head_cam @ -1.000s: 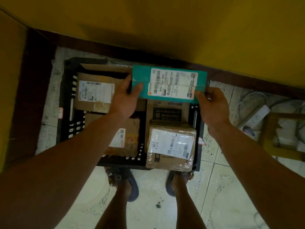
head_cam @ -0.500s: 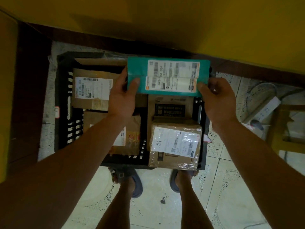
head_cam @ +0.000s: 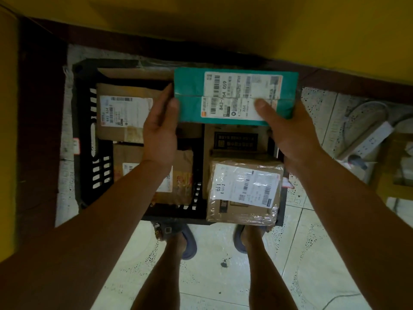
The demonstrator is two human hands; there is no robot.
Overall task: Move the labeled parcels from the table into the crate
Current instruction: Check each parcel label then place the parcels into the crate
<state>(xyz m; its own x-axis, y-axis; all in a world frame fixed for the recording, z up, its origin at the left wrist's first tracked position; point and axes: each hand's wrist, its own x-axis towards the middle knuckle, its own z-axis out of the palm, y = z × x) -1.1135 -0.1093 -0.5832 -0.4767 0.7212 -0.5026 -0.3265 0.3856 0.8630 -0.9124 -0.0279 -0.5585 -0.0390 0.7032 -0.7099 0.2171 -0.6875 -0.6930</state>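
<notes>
Grips the teal parcel [head_cam: 232,95] at both short ends, forearms extended forward and down. Clamps the left end with the left hand [head_cam: 159,133], thumb on the top face, fingers running up along the end. Pinches the right end with the right hand [head_cam: 290,135], thumb flat on the white label; other fingers hidden beneath, probably curled under. Holds the parcel label-up over the far right part of the black crate [head_cam: 85,135].

Below the grip: brown cartons packed in the crate, a taped parcel [head_cam: 243,189] under the right wrist. Beneath the crate: pale speckled floor tiles [head_cam: 212,276]. Beyond the grip: yellow wall [head_cam: 223,23]. Out past the right hand: white power strip [head_cam: 366,142] on the floor.
</notes>
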